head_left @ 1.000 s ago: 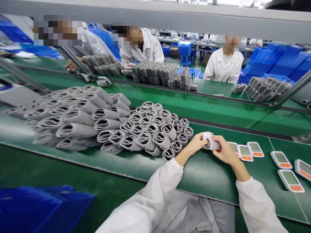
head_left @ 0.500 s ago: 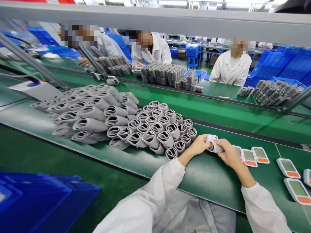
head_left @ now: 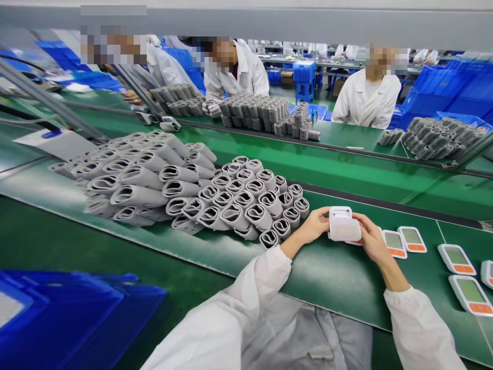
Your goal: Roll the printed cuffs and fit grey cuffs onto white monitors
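Both my hands hold a wrist blood pressure monitor point(head_left: 340, 211) above the green bench. Its pale grey cuff point(head_left: 344, 229) is curled and faces me, with the white housing showing above it. My left hand point(head_left: 317, 225) grips the left end, fingers closed at the edge. On the other end, my right hand point(head_left: 370, 237) has its thumb and fingers against the cuff. Just right of that hand lie white monitors with grey screens and orange buttons, such as this monitor point(head_left: 394, 243). Another is mostly hidden beneath the held one.
A large pile of rolled grey cuffs point(head_left: 234, 216) covers the bench to the left. More monitors point(head_left: 470, 294) lie at the right. Across the green belt point(head_left: 346, 172), people in white coats point(head_left: 365, 100) sit by stacked cuffs point(head_left: 254, 110). Blue bins point(head_left: 77, 313) stand at lower left.
The held piece has been turned in my hands: the white housing and smooth outer cuff now show, where the rolled cuff showed before. My right hand has shifted slightly right.
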Demonstrator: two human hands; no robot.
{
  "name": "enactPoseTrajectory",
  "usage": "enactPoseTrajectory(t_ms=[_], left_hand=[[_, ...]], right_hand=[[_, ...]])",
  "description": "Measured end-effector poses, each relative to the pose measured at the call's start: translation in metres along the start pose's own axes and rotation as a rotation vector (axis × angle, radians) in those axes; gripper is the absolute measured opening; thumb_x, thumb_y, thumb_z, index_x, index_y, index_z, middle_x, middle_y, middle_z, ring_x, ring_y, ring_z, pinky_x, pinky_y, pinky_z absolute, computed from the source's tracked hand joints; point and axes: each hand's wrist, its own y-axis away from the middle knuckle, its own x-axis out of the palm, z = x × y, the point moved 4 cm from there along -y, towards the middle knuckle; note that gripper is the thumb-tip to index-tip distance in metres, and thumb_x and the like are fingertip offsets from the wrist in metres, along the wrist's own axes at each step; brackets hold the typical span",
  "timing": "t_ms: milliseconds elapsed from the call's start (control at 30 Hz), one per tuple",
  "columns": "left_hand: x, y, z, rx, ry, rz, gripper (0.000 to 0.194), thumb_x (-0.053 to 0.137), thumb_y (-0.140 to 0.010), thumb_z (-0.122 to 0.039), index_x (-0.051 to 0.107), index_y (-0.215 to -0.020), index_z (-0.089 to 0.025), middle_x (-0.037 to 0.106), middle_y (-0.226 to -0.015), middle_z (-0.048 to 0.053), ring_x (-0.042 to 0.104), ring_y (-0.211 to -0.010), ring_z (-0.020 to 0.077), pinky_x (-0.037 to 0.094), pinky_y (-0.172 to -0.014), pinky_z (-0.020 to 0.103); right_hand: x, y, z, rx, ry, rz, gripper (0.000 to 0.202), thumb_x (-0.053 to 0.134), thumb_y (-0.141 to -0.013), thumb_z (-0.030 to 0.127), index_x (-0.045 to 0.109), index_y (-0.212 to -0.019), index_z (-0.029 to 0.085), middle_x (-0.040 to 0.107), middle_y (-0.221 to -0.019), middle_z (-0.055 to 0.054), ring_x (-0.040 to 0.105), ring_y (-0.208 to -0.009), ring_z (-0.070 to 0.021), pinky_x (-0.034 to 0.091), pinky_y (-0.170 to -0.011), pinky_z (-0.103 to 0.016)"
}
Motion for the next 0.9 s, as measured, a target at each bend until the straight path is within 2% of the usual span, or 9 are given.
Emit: enactPoseTrajectory(t_ms=[133,267,433,567,667,900], left_hand=[[-0.003,0.001,0.004,-0.024,-0.02,0.042,0.074,0.106,-0.07,-0.044,0.079,-0.132,-0.013,0.082,-0.134,0.021,0.082,-0.116,0.032,0.064,-0.101,0.039],[-0.006,0.002,0.007,-0.053,-0.068,0.08,0.072,0.105,-0.072,-0.037,0.077,-0.134,-0.014,0.082,-0.135,0.021,0.084,-0.11,0.0304,0.064,-0.094,0.036],[-0.003,0.005,0.006,-0.08,-0.114,0.135,0.068,0.102,-0.076,-0.037,0.075,-0.134,-0.014,0.083,-0.133,0.021,0.084,-0.118,0.0326,0.064,-0.1,0.038],[0.001,0.007,0.005,-0.122,-0.172,0.196,0.071,0.105,-0.073,-0.036,0.076,-0.134,-0.014,0.084,-0.129,0.021,0.085,-0.116,0.0332,0.064,-0.102,0.04],[0.0,0.009,0.003,-0.13,-0.229,0.216,0.069,0.102,-0.076,-0.036,0.074,-0.135,-0.014,0.084,-0.131,0.02,0.084,-0.117,0.0323,0.064,-0.101,0.039],[-0.002,0.019,-0.003,-0.118,-0.386,0.289,0.039,0.084,-0.09,-0.024,0.072,-0.126,-0.016,0.087,-0.119,0.013,0.085,-0.104,0.026,0.062,-0.086,0.03]], right_hand=[[0.006,0.002,0.002,0.065,-0.076,0.072,0.043,0.082,-0.095,0.05,0.076,-0.129,0.025,0.082,-0.123,-0.009,0.079,-0.1,-0.0245,0.067,-0.086,-0.037],[0.012,0.002,0.013,0.091,-0.096,0.125,0.041,0.091,-0.084,0.039,0.077,-0.118,0.021,0.083,-0.12,-0.01,0.08,-0.104,-0.0242,0.065,-0.095,-0.037],[0.013,0.003,0.016,0.109,-0.07,0.159,0.039,0.092,-0.073,0.028,0.078,-0.109,0.021,0.084,-0.112,-0.008,0.081,-0.106,-0.0264,0.064,-0.105,-0.043],[0.014,0.005,0.015,0.122,-0.019,0.178,0.036,0.089,-0.075,0.029,0.078,-0.108,0.019,0.085,-0.111,-0.01,0.082,-0.104,-0.0268,0.064,-0.107,-0.047],[0.015,0.006,0.017,0.106,0.03,0.19,0.034,0.084,-0.079,0.03,0.078,-0.111,0.019,0.085,-0.113,-0.011,0.082,-0.104,-0.0264,0.064,-0.107,-0.047],[0.018,0.008,0.029,-0.023,0.274,0.31,0.029,0.079,-0.087,0.029,0.078,-0.114,0.019,0.083,-0.11,-0.011,0.079,-0.101,-0.0264,0.066,-0.096,-0.043]])
